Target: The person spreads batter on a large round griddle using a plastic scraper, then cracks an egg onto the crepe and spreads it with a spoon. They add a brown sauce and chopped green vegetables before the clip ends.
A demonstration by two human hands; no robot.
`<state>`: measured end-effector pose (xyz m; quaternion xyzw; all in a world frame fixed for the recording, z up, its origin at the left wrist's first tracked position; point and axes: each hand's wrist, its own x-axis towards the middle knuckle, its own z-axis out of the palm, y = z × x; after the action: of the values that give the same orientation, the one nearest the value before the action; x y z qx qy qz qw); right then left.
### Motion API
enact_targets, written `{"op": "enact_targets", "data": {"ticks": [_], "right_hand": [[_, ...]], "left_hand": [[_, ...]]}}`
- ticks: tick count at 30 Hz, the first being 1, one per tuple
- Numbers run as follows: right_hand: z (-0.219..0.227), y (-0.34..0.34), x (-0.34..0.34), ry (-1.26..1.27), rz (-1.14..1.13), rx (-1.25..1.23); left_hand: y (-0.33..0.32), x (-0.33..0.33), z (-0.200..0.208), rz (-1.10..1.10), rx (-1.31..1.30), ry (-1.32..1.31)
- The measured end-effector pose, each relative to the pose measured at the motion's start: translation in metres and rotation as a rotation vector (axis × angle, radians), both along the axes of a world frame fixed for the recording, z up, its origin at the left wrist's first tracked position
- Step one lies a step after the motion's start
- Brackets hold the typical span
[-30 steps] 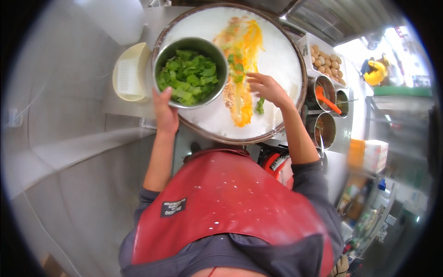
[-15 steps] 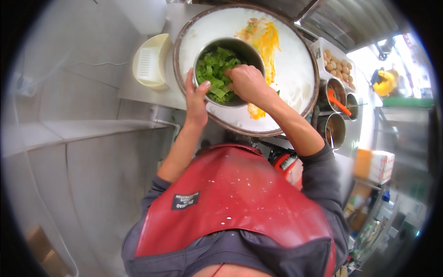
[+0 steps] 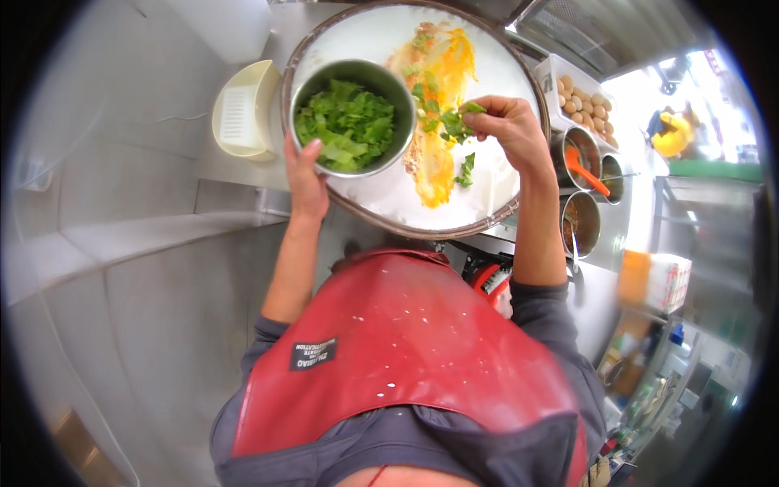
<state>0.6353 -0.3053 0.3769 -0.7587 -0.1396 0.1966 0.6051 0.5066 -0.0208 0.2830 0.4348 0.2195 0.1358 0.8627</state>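
Note:
My left hand (image 3: 307, 174) grips the near left side of a round steel pot (image 3: 405, 130), tilted a little over the left part of a large round griddle (image 3: 499, 73). Chopped green lettuce (image 3: 345, 126) fills much of the pot. Pinched in my right hand (image 3: 511, 130), over the griddle's right half, are some lettuce pieces (image 3: 472, 109). Below them a pale crepe (image 3: 491, 174) with spread yellow egg (image 3: 438, 178) and a brownish smear covers the griddle. Several lettuce bits lie scattered on the egg and the crepe.
A cream plastic container (image 3: 264, 122) stands left of the griddle. To the right are a white box of brown eggs (image 3: 584, 101), a steel pot with an orange-handled tool (image 3: 583, 170), and another pot (image 3: 580, 223) of sauce with a spoon. A metal hood (image 3: 592, 32) is at the far right.
My right hand has come out of the pot with lettuce and moved right, over the egg. Lettuce bits now lie on the crepe. My left hand and the pot have shifted left.

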Motion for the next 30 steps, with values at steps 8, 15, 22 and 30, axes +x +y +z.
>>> {"op": "enact_targets", "data": {"ticks": [8,15,22,30], "right_hand": [[-0.064,-0.012,-0.010,0.017,-0.076,-0.496],[-0.043,-0.027,-0.006,0.243,-0.041,0.006],[-0.073,0.043,-0.049,0.139,-0.111,-0.220],[-0.031,-0.005,-0.122,0.115,-0.471,-0.204]], "left_hand": [[0.016,-0.001,-0.005,0.071,0.030,-0.044],[0.018,-0.007,-0.003,0.081,-0.003,-0.066],[0.006,-0.026,0.013,0.035,0.064,-0.131],[-0.050,-0.053,0.028,-0.440,0.288,-0.259]]}}
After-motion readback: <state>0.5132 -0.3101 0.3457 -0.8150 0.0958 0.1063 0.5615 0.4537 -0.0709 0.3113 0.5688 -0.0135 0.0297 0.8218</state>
